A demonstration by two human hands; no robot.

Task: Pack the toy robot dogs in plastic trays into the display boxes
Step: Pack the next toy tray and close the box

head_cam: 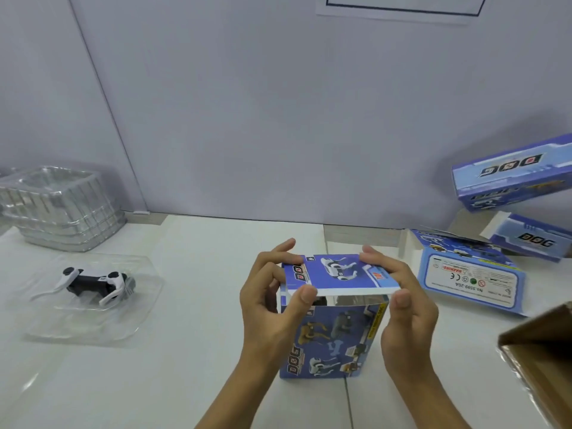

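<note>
now both hands [269, 301] [402, 301] pinch the box [332, 339] lid [337, 275]; pressing evenly should seat its flap without creasing.

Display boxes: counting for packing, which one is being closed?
The upright display box at centre; both hands press its top flap. The others lie untouched at right.

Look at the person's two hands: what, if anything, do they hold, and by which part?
Both the left hand and right hand pinch the top flap of the upright blue cardboard display box, one at each end.

White table [192, 351]: boxes, trays, toy.
</note>
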